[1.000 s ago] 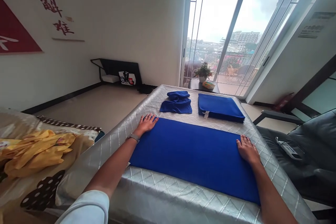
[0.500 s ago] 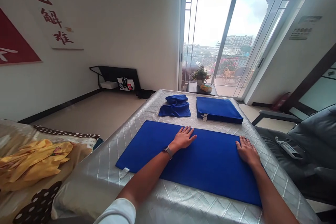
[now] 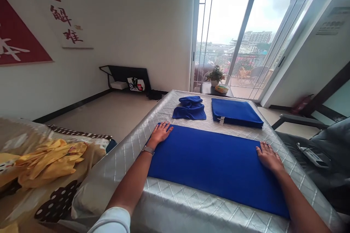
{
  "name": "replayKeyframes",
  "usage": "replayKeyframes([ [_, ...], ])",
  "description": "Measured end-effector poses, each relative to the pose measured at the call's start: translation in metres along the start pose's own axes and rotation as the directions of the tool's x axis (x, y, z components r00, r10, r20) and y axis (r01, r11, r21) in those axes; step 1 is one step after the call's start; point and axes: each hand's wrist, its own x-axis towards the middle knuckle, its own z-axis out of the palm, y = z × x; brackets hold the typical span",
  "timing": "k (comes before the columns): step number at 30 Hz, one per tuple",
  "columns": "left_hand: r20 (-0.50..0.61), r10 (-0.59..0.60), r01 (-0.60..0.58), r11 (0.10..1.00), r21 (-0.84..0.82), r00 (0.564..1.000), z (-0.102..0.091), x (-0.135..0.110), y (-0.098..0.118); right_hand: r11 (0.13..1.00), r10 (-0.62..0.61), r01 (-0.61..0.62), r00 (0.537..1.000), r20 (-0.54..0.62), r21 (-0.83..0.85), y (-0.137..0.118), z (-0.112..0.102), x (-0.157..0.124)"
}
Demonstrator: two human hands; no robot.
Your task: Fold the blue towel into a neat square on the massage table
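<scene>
The wide blue cloth (image 3: pixel 216 165) lies flat, low in the frame's middle. The left hand (image 3: pixel 161 133) and right hand (image 3: pixel 270 158) rest spread on its ends; soft, even pressing should keep it smooth.

- Support: a silver, diamond-quilted cover (image 3: pixel 188 202) is forming the top surface and hanging down over the near edge.
- Near section: a rectangular blue cloth (image 3: pixel 213 164) is lying flat, its long edges running crosswise.
- Far left: a crumpled blue cloth (image 3: pixel 190 110) is resting in loose folds.
- Far right: a layered stack of blue cloths (image 3: pixel 236 112) is sitting squarely, a white label (image 3: pixel 221 120) protruding from its near side.
</scene>
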Motion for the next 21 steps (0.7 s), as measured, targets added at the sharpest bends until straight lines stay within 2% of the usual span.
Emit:
replayKeyframes([
  [4, -0.01, 0.005, -0.005, 1.0, 0.007, 1.0, -0.001, 0.0, -0.001, 0.998, 0.051, -0.047, 0.991, 0.122, -0.036, -0.002, -0.016, 0.008],
  [7, -0.037, 0.008, -0.008, 1.0, 0.025, 0.999, 0.0, -0.001, -0.001, 0.988, 0.111, -0.094, 0.983, 0.145, -0.119, -0.026, -0.032, 0.005],
  [9, -0.047, 0.008, -0.006, 1.0, 0.03, 0.999, 0.0, -0.001, -0.001, 0.987, 0.074, -0.062, 0.994, 0.076, -0.149, -0.063, -0.038, -0.006],
  [11, -0.042, 0.006, -0.004, 1.0, 0.03, 0.999, 0.001, -0.002, 0.0, 0.985, -0.101, 0.093, 0.994, -0.044, -0.148, -0.114, -0.039, -0.024],
  [12, -0.038, 0.005, -0.004, 0.999, 0.032, 0.999, 0.0, -0.002, 0.0, 0.968, -0.229, 0.218, 0.97, -0.082, -0.123, -0.141, -0.038, -0.034],
  [14, -0.034, 0.009, -0.008, 0.999, 0.04, 0.999, -0.001, -0.003, 0.0, 0.91, -0.414, 0.414, 0.91, -0.025, -0.028, -0.19, -0.033, -0.051],
  [16, -0.033, 0.014, -0.012, 0.999, 0.042, 0.999, -0.003, -0.004, 0.001, 0.883, -0.468, 0.466, 0.883, 0.041, 0.058, -0.223, -0.027, -0.062],
  [18, -0.027, 0.009, -0.008, 0.999, 0.036, 1.0, -0.005, -0.005, 0.001, 0.884, -0.466, 0.46, 0.882, 0.075, 0.087, -0.234, -0.022, -0.064],
  [21, -0.015, 0.003, -0.003, 0.999, 0.034, 1.0, -0.007, -0.006, 0.002, 0.899, -0.437, 0.433, 0.896, 0.079, 0.067, -0.212, -0.016, -0.055],
])
